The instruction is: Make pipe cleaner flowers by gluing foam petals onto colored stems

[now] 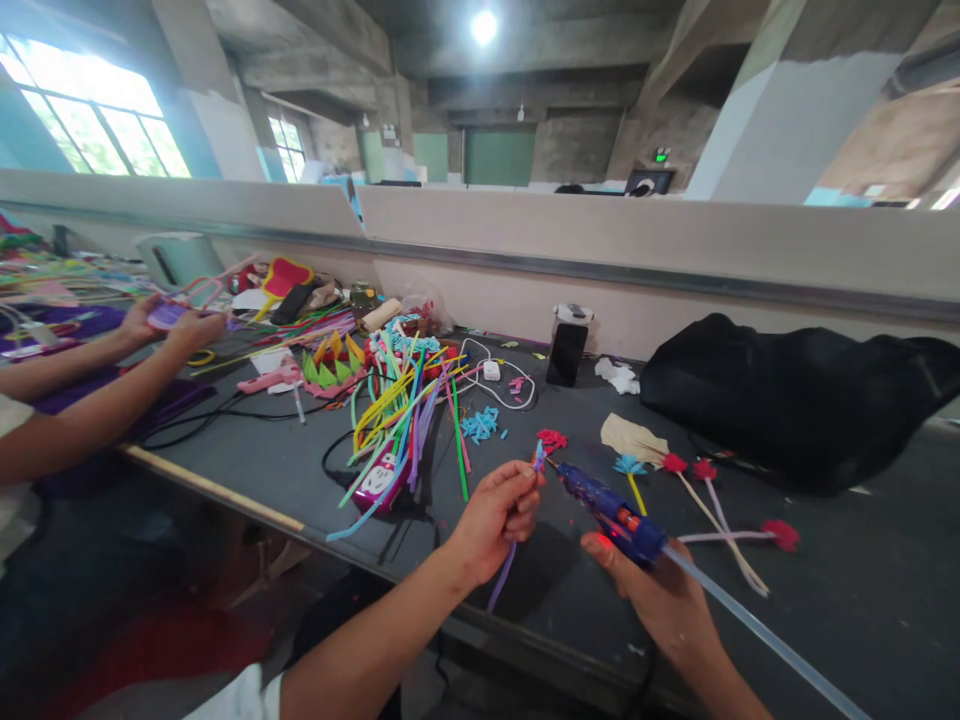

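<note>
Between the thumb and fingers of my left hand [501,520] is a purple pipe cleaner [502,578], its tail hanging below the fist. Small blue and pink pieces show at its top end. My right hand [660,590] is wrapped round a dark blue glue gun [609,507], with a long clear glue stick [765,625] coming out of its back. The gun's nozzle points left and is close to the top of the pipe cleaner; whether they touch I cannot tell. Just behind lie a pile of red pieces [553,439] and a pile of blue pieces [482,425].
Finished-looking pipe-cleaner flowers [705,470] lie at right, before a black bag [802,400]. A phone [568,354] leans upright at the back. Left are many loose pipe cleaners [397,400] over a purple power strip [381,480]. Another person's hands [176,325] hold a purple item.
</note>
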`<state>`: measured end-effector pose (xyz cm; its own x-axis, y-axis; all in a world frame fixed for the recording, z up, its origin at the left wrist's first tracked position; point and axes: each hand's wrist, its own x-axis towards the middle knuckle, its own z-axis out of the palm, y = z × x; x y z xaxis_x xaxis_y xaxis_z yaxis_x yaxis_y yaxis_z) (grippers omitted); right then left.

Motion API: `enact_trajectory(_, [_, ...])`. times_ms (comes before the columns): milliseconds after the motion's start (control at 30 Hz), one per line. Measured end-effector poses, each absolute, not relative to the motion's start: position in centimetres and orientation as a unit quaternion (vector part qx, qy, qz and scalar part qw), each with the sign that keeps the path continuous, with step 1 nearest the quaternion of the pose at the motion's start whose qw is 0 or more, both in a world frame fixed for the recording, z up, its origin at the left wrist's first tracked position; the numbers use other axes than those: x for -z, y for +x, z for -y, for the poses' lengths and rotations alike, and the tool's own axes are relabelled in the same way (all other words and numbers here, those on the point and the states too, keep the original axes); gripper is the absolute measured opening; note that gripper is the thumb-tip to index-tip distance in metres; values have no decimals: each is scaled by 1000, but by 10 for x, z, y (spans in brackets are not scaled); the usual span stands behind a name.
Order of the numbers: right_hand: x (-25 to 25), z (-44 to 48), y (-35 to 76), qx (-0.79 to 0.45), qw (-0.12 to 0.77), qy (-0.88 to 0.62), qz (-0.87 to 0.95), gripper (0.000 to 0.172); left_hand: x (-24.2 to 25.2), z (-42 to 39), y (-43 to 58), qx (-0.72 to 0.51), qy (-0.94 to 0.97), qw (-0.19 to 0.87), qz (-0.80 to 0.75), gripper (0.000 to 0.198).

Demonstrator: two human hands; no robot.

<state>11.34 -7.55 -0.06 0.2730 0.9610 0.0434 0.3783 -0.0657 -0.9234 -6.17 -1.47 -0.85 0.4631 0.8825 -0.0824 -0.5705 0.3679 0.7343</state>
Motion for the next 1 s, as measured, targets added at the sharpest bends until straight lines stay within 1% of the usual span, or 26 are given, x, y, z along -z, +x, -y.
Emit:
enact_trajectory(233, [1,75,118,-304,434,-634,563,38,7,16,-62,-465,317,793,-235,19])
enact_trajectory(300, [5,74,122,-265,411,-619,615,33,7,16,-63,-472,313,791,-231,19])
enact_trajectory(400, [11,69,131,-166,350,-609,692,24,4,13,-67,-502,308,778,-220,19])
enact_trajectory(500, [15,63,137,-104,289,-625,718,21,0,9,-73,-534,298,762,-214,19])
enact_trajectory(700, [25,54,145,-138,185,-623,747,18,-2,8,-90,-552,288,752,-216,17])
enact_trajectory(833, [27,56,158,-159,143,-602,770,25,-2,9,-100,-557,288,746,-222,17])
enact_trajectory(900, [21,56,163,-164,138,-597,773,27,-3,9,-103,-559,287,744,-226,19])
enact_trajectory(1000, [3,43,157,-148,165,-603,767,23,-5,9,-105,-563,287,740,-231,22])
